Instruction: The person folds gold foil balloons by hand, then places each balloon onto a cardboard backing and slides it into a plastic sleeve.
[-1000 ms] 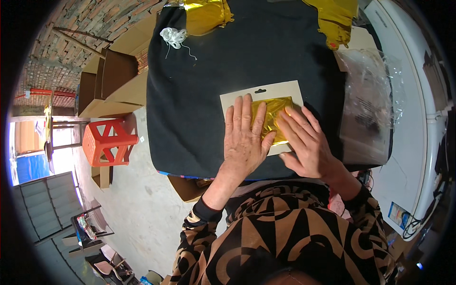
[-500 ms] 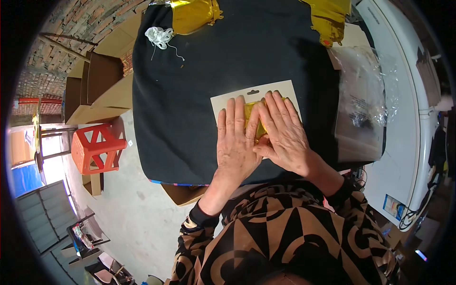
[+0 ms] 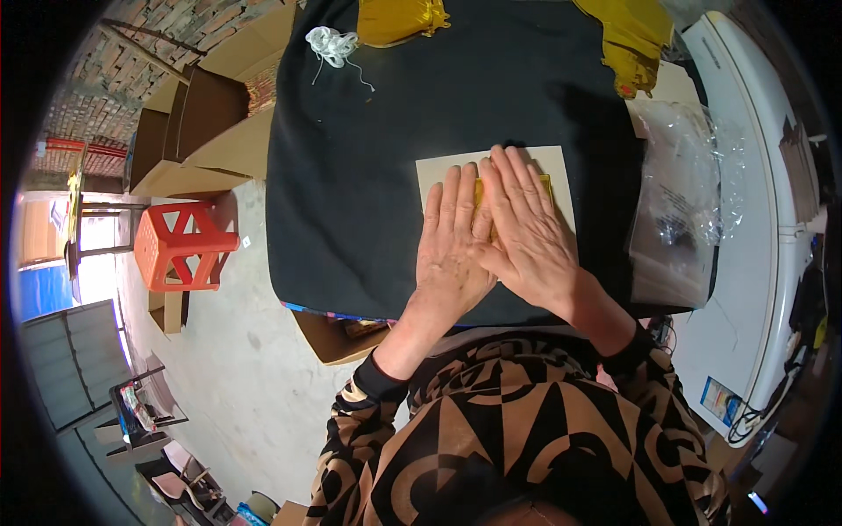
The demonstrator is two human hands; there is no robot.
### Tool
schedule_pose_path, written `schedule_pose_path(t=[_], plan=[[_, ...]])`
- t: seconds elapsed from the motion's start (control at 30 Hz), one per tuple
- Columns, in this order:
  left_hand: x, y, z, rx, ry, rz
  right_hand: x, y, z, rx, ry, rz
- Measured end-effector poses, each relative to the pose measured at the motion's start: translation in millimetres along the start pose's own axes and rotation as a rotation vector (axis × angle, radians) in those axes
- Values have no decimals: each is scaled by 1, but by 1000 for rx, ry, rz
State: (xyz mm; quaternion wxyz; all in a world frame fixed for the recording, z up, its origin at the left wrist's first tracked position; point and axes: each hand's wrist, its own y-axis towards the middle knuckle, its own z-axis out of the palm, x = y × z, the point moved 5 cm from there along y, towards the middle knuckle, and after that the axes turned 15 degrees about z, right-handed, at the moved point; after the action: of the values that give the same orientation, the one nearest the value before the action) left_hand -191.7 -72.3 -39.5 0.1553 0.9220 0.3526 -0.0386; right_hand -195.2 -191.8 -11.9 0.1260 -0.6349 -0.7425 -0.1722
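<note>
A cream-coloured card (image 3: 566,167) lies flat on the black-covered table, partly hidden under my hands. On it is a flat piece of shiny gold foil (image 3: 547,182); only small bits of it show beside and between my fingers. My left hand (image 3: 456,245) presses palm down over the left part of card and foil, fingers stretched away from me. Flat on the right part is my right hand (image 3: 531,232), its fingers also straight, its thumb and index side overlapping the left hand. Neither hand grasps anything.
A tangle of white string (image 3: 331,46) and gold foil pieces (image 3: 399,19) lie at the far left. More gold foil (image 3: 630,39) hangs together far right, above clear plastic bags (image 3: 671,206). A white appliance (image 3: 767,175) borders the right; a red stool (image 3: 175,245) and cardboard box (image 3: 206,123) stand left.
My hands have drawn together, the right now overlapping the left, covering more of the gold foil. The slot at the card's top edge no longer shows. The whole view has shifted slightly.
</note>
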Motion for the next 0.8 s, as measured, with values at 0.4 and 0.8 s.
schedule_pose_path(t=[0.4, 0.8], plan=[[41, -26, -38, -279, -272, -104, -6, 2, 27, 67, -74, 14], [66, -43, -51, -165, -194, -10, -2, 4, 25, 108, -103, 33]])
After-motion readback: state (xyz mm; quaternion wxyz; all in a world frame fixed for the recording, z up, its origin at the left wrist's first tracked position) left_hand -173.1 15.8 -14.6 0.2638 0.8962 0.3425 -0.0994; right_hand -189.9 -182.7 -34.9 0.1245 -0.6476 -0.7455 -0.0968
